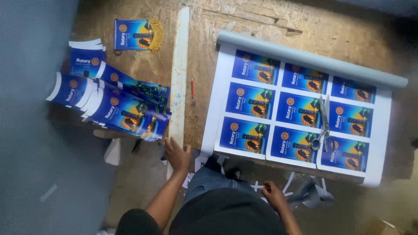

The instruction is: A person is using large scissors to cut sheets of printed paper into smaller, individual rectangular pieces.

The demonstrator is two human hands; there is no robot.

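Note:
A large printed sheet (300, 109) with a grid of blue picture panels lies partly unrolled on a worn wooden table (204, 69). Metal scissors (324, 126) rest on the sheet toward its right side. My left hand (176, 153) lies at the near end of a long white ruler-like strip (179, 74), fingers spread, holding nothing. My right hand (273, 195) hangs below the table's near edge with its fingers curled close, beside white paper scraps (305, 189). A fanned pile of cut blue prints (113, 104) lies left of the strip.
A finished blue banner with a gold fringe (137, 35) lies at the far left. A red pencil (192, 88) sits between the strip and the sheet. The sheet's rolled end (313, 58) runs along the far side. Grey floor lies to the left.

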